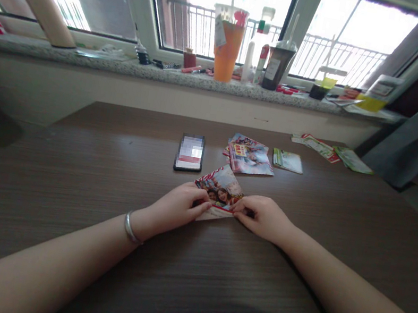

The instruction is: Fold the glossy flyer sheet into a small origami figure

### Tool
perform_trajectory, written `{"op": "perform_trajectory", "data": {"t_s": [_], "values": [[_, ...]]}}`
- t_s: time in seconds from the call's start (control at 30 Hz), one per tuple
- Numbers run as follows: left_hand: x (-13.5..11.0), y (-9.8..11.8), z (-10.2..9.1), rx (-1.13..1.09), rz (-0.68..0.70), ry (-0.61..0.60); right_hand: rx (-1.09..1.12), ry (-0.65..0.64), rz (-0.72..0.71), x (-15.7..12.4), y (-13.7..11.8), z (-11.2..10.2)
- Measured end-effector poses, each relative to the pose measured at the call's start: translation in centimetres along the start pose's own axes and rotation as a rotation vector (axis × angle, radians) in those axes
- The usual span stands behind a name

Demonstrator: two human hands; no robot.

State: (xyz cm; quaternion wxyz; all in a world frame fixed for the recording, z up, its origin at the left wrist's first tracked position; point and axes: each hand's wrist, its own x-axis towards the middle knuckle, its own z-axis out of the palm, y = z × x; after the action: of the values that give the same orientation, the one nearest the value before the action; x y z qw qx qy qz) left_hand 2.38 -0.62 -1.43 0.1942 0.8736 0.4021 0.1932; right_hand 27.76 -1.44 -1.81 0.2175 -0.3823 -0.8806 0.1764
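A glossy printed leaflet (224, 183) with a colour photo lies tilted on the brown table between my two hands. My left hand (184, 203) pinches its lower left edge between thumb and fingers. On the opposite edge, my right hand (259, 214) pinches the lower right part. A pale strip shows along the leaflet's near edge, below a red line. Just beyond it rests a small stack of similar leaflets (253, 156), slightly fanned. A phone (190, 153) with a lit, blurred screen lies to the left of that stack.
Right of the stack are a green and white card pile (289, 161) and more printed papers (321, 148) near the table's far edge. Along the granite windowsill (127, 67) stand an orange drink cup (227, 46), a dark drink cup (277, 66), bottles and small clutter.
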Motion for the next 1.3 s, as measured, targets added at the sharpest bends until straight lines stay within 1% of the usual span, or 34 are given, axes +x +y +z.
{"op": "perform_trajectory", "data": {"t_s": [0.23, 0.47, 0.63, 0.77, 1.07, 1.3], "values": [[0.1, -0.4, -0.2, 0.066, 0.015, -0.016, -0.078, 0.016, -0.035, -0.2, -0.3, -0.2], [0.2, -0.3, -0.2, 0.163, -0.021, 0.005, -0.169, 0.004, -0.109, -0.2, -0.1, 0.0], [0.3, -0.4, 0.0, 0.239, 0.044, 0.028, -0.233, -0.013, -0.146, -0.2, 0.0, 0.1], [0.3, -0.6, 0.0, 0.268, 0.064, 0.046, -0.261, -0.025, -0.169, -0.3, 0.1, 0.1], [0.1, -1.2, 0.5, 0.268, 0.058, 0.109, -0.325, -0.01, -0.151, -0.2, 0.0, 0.2], [0.3, -1.5, 0.7, 0.284, 0.062, 0.125, -0.36, 0.006, -0.137, -0.2, 0.0, 0.3]]}}
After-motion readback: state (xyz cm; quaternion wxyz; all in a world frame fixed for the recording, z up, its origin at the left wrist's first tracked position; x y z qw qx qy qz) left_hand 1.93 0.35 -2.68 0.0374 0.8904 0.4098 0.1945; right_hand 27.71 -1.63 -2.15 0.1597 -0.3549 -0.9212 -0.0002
